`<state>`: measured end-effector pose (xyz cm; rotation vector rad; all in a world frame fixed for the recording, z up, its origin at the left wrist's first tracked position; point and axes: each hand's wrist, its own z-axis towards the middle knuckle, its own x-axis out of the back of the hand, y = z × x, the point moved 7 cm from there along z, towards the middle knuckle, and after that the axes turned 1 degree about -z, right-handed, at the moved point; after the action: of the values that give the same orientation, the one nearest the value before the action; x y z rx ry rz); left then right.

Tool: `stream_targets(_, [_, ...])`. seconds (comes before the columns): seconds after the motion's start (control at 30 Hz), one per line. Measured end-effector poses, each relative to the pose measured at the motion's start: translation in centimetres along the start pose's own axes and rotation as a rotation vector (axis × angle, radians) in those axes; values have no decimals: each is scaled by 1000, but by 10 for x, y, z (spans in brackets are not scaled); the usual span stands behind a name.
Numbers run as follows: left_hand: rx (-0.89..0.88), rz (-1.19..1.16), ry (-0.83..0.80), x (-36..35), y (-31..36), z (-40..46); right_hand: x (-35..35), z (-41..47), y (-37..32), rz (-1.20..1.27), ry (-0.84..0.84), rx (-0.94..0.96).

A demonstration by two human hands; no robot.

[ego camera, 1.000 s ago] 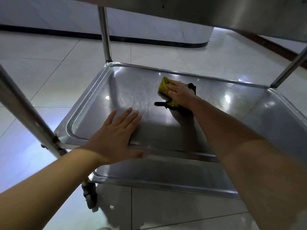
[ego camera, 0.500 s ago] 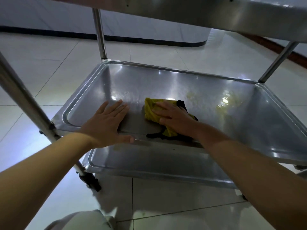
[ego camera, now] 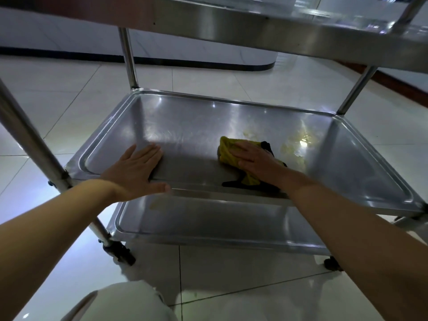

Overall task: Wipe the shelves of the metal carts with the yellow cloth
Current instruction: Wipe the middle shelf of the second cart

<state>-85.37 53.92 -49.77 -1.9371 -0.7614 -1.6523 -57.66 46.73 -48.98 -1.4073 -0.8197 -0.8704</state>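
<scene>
Glossy pale floor tiles [ego camera: 69, 107] spread beneath everything; a white wall with dark baseboard [ego camera: 208, 62] curves well beyond.

Right hand [ego camera: 257, 159] flat on yellow cloth [ego camera: 228, 151], centre-right of middle cart shelf [ego camera: 185, 133]. Left hand [ego camera: 134, 169] pressed flat at shelf's lower-left edge. Yellowish smears [ego camera: 298, 140] right of cloth.

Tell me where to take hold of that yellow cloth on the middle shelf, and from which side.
Grip the bunched yellow fold at the yellow cloth's far-left end, coming from above. It stands proud of the middle shelf and lies bare beyond the right hand, which presses flat on the rest. The black trim near the front rim looks thin and flat, so harder to pinch.
</scene>
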Motion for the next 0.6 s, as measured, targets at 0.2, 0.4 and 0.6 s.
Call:
stream_targets(0.2, [-6,-21,-27,3,-8,-9,-18,-15,-29,-86,-32,33])
stream_targets(0.4, [18,-59,13,12,3,-6,-41,-30,-72,-99,-139,83])
stream_targets(0.6, [-63,-143,162,9,64,38,-30,-27,-62,-54,-149,141])
